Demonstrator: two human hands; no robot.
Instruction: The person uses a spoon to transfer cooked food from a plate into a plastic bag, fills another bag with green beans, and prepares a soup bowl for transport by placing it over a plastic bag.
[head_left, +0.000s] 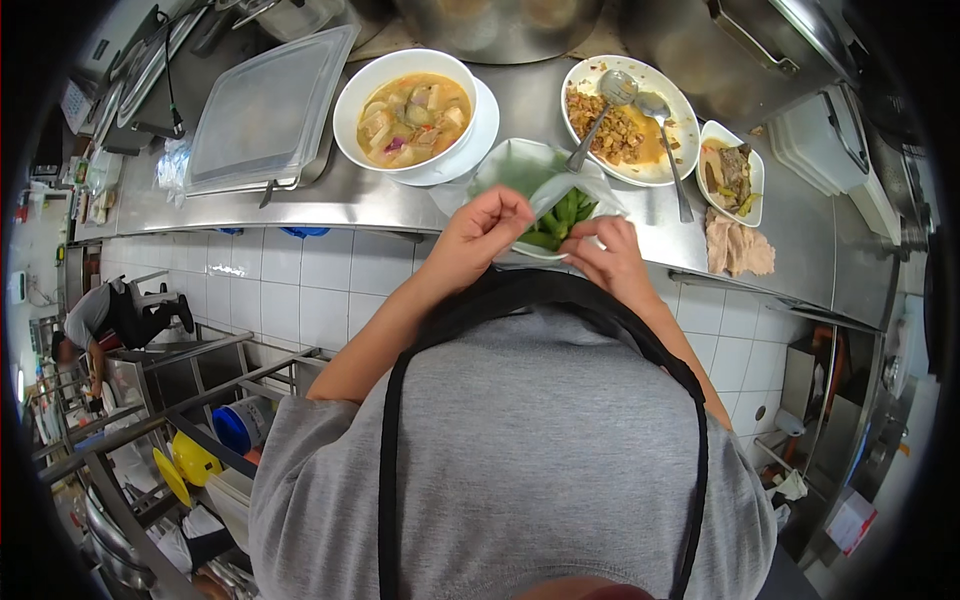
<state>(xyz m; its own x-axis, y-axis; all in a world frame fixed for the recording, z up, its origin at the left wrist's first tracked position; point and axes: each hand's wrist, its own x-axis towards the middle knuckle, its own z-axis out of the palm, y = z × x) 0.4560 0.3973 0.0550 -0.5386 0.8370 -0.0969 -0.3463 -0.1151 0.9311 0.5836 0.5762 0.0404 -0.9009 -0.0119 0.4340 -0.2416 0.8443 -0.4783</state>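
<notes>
A white dish (551, 256) of green pods (562, 215), perhaps okra or green chilies, sits at the counter's front edge before me. Clear plastic film (574, 182) lies loosely over part of it, hazy across its far left side. My left hand (487, 232) is above the dish's near left side, fingers curled and pinching the film. At the near right rim, my right hand (611, 251) has its thumb and fingers on the film's edge. Part of the dish's rim is hidden by the hands and film.
Behind stand a bowl of chunky soup (415, 120) on a white plate (484, 124), a plate of chopped food (611, 131) with two spoons, and a small dish of food (731, 176). A crumpled cloth (739, 244) lies right, a lidded container (262, 112) left. Another person (120, 315) works far left.
</notes>
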